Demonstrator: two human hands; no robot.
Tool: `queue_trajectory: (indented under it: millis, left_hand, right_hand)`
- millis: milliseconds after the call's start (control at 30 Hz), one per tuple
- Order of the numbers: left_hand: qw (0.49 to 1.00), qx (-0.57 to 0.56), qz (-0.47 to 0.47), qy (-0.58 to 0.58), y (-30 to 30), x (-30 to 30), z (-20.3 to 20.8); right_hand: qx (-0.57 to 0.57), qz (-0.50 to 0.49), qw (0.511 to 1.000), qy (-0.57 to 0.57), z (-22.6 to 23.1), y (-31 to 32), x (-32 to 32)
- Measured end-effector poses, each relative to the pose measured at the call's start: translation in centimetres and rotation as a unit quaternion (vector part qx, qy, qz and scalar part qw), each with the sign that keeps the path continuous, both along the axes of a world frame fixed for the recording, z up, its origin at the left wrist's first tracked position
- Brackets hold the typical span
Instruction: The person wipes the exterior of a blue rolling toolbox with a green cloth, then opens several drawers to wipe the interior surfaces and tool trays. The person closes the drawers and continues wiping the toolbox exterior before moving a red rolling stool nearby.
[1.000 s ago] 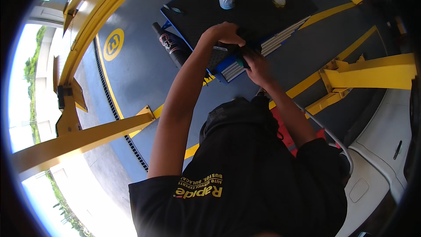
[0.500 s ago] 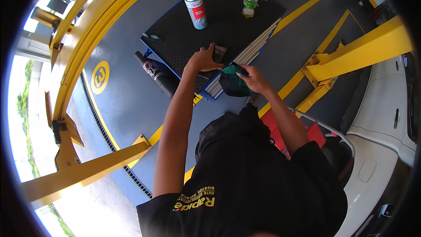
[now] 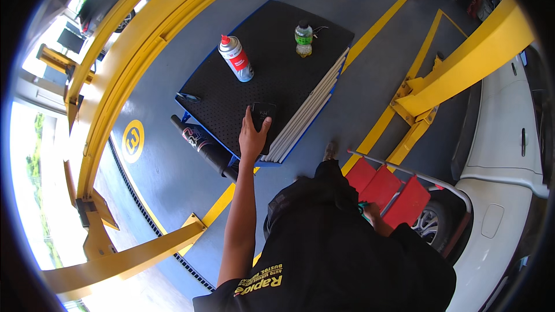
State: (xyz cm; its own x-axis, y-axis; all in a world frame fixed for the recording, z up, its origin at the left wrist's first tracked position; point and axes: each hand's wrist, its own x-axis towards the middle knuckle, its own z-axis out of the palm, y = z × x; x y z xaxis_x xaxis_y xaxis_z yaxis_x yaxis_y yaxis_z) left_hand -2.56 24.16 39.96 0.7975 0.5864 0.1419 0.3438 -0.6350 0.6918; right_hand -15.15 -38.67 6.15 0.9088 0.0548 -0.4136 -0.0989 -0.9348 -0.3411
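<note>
My left hand [image 3: 253, 137] reaches over the black cart top, its thumb and fingers on either side of a dark smartphone [image 3: 264, 111] whose screen is lit. My right hand [image 3: 372, 214] is down beside my right hip, partly hidden by my black shirt. Its fingers are closed on a green-and-black cloth item [image 3: 363, 207], of which only a small part shows. Farther back on the cart stand a spray can [image 3: 236, 60] with a red cap and a clear bottle [image 3: 303, 40] with a green label and some yellowish liquid.
The blue-edged tool cart [image 3: 225, 104] has eyeglasses [image 3: 188, 97] at its left corner and a black tube-like item [image 3: 202, 147] below. Yellow lift posts [image 3: 462, 58] and arms [image 3: 144, 242] flank me. A red creeper seat [image 3: 390, 190] and a white vehicle [image 3: 491, 196] are at right.
My right hand has drawn back from the cart to my hip with the green-and-black cloth item. My left hand is now around the phone, and the view has shifted.
</note>
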Motion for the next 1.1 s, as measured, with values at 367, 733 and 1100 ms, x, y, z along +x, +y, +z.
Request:
queue_trajectory:
  millis: [367, 733, 1100]
  left_hand:
    - [0.989, -0.145, 0.017, -0.040, 2.3, 1.9, -1.3]
    - [0.983, -0.167, -0.078, 0.027, 3.5, 1.5, -0.5]
    - [0.974, -0.179, -0.111, -0.086, 5.2, -0.4, -2.0]
  right_hand:
    - [-0.094, -0.440, 0.891, 0.052, 20.1, 0.3, 6.6]
    - [-0.235, -0.267, 0.909, 0.216, 22.2, -7.7, -3.3]
    - [-0.447, -0.386, 0.792, -0.153, 33.8, -16.4, -1.0]
